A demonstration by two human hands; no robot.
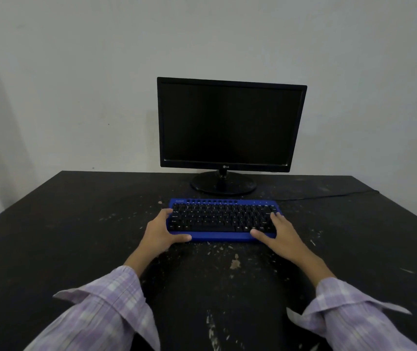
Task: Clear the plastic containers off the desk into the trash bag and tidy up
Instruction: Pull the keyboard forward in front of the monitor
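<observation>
Your left hand [163, 230] and right hand [277, 230] grip the blue keyboard's [221, 219] ends, no containers or trash bag visible; push unevenly and it skews into the monitor [230, 125] stand beyond them.

1. The left hand [160, 230] covers the left end of the blue keyboard [224, 219]; the fingertips past that edge are out of sight.
2. The right hand [277, 233] hides the keyboard's near right corner and the keys beneath it.
3. The key legends and the small logo at the keyboard's far left are too small to read.
4. The black cable [329, 195] passes behind the keyboard, so its near end is hidden.
5. The counter [76, 224] is cut off by the left, right and bottom edges.
6. Both plaid sleeves [106, 310] run out of the bottom edge.
7. The monitor [231, 125] screen is dark; its stand neck is largely lost in shadow.
</observation>
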